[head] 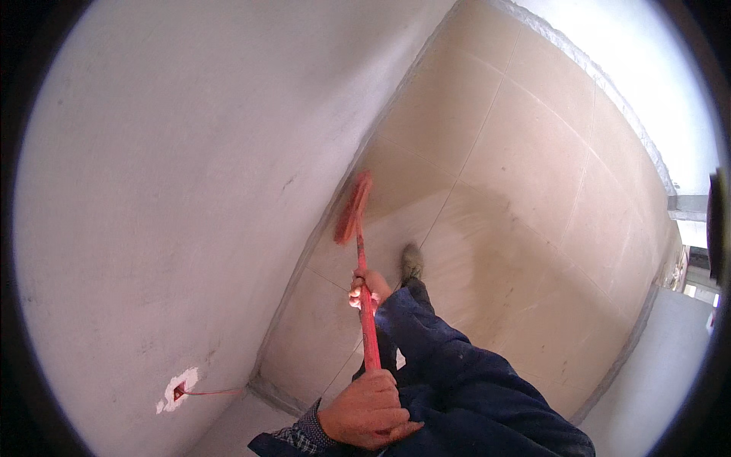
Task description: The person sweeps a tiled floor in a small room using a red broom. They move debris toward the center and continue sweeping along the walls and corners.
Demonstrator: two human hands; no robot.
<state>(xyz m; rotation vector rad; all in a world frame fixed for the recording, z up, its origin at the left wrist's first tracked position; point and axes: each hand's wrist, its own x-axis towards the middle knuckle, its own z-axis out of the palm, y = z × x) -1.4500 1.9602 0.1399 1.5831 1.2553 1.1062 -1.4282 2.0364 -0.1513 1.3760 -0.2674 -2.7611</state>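
Note:
A broom with a red handle and a red bristle head lies across the view. Its head is on the tiled floor, close along the foot of the left wall. My right hand is wrapped around the middle of the handle. Nearer to my body, my left hand grips the handle's upper end. Dark blue sleeves cover both arms, and a patterned cuff shows at my left wrist. One shoe stands on the floor to the right of the broom.
A pale wall rises on the left, with red wires coming from an open electrical box. Beige floor tiles bear dusty marks and extend to rough-edged walls. At the far right an opening shows blurred objects.

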